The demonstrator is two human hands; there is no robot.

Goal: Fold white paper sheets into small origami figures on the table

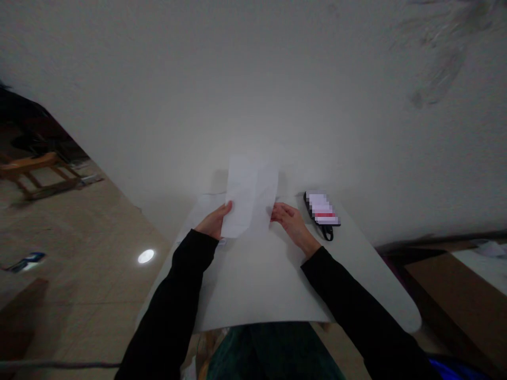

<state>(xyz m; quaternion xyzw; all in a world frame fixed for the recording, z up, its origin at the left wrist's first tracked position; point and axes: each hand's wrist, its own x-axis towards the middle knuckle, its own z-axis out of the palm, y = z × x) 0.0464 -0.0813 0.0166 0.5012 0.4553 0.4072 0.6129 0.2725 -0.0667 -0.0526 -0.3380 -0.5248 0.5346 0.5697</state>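
Observation:
A white sheet of paper [249, 195] with a crease down its middle is held up above the white table [253, 290]. My left hand [215, 219] grips its lower left edge, thumb on the front face. At the right edge, my right hand [288, 220] has its fingers bent, the fingertips partly behind the sheet. More white paper [198, 214] lies on the table beside and behind my left hand. To the right of my right hand rests a phone [322, 208] in a dark case with a black strap, its screen lit and pixelated.
A pale wall [253, 79] rises directly behind the table. On the left, a wooden stool [35, 169] stands on the tiled floor [99, 253]. A brown cardboard-like panel [455, 295] is at the right. Dark green cloth [273, 351] shows below the table's front edge.

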